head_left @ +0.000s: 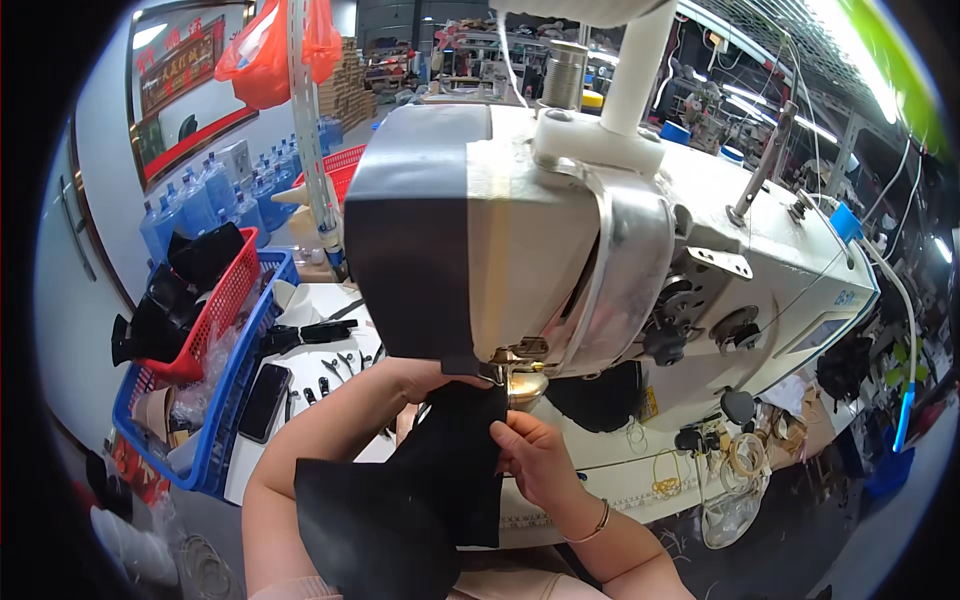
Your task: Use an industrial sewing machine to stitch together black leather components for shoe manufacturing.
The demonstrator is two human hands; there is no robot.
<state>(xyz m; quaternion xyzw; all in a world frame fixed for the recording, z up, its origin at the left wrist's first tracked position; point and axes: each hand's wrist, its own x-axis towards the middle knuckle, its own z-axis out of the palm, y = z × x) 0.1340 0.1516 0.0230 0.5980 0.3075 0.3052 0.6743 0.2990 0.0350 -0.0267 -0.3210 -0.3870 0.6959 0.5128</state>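
A black leather-like piece point(440, 460) hangs over the near edge of a sewing machine's bed, its upper end close to the needle area point(503, 372). My right hand point(535, 455) pinches the piece's right edge between thumb and fingers, just below the lit metal part. At the piece's upper left is my left hand point(425, 380), under the machine head; its fingers are mostly hidden by the head and the black piece. The large white sewing machine point(520, 250) with a dark front cover fills the middle.
Left on the white table lie a phone point(265, 402), small black tools point(340, 365) and black strips point(315, 332). A blue basket point(200, 465) and a red basket point(215, 300) hold black pieces. A thread spool point(563, 75) stands behind; yellow cord point(668, 475) lies right of my hand.
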